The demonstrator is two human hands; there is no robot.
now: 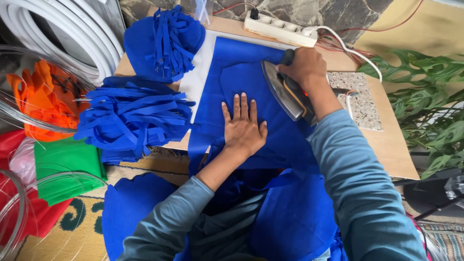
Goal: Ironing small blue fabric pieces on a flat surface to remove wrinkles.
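Head view: I'm looking down on a low wooden board (pixel 386 154) with a blue cloth (pixel 227 72) spread across it. My left hand (pixel 244 126) lies flat on the cloth, fingers stretched out and gripping nothing, just pressing the fabric down near the middle. My right hand (pixel 305 66) is wrapped tight around the handle of an iron (pixel 286 92), which is tipped on its edge just right of the left hand, its metal soleplate turned toward those fingers. The iron sits over the right part of the cloth, with a speckled stone slab (pixel 362 99) just beyond it.

My worry is how near the soleplate stands to the left fingertips; if the iron slides left or tips flat while that hand rests there, I judge a burn likely. The iron's cord (pixel 348 48) runs to a power strip (pixel 282 29) at the far edge, and a pull on it could drag the strip or jerk the iron. Lingering in one spot could scorch this thin fabric.

To the left lie two piles of blue straps (pixel 133 118) and (pixel 166 38), with orange cloth (pixel 38 96), green cloth (pixel 67 169) and white hose coils (pixel 72 34) further left. More blue fabric drapes over my lap at the near edge.
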